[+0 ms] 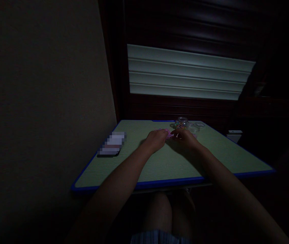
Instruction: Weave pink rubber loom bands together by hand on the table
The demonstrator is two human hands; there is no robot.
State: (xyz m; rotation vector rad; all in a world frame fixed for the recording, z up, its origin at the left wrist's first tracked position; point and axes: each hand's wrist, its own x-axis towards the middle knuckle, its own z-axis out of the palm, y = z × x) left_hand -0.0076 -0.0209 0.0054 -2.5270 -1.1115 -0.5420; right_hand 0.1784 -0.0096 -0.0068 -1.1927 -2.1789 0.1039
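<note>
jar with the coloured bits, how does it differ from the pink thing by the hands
The jar is see-through with multicoloured bits inside; the pink thing is pink.
The jar stands upright beyond the hands; the pink thing sits lower, at the left hand, which partly hides it.
Both show against the green table.

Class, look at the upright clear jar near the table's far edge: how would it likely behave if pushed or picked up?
The clear jar would probably keep its shape when held, since its rounded wall looks rigid. Its smooth, glinting surface may be slippery. Standing upright, it might tip if pushed high up.
</note>
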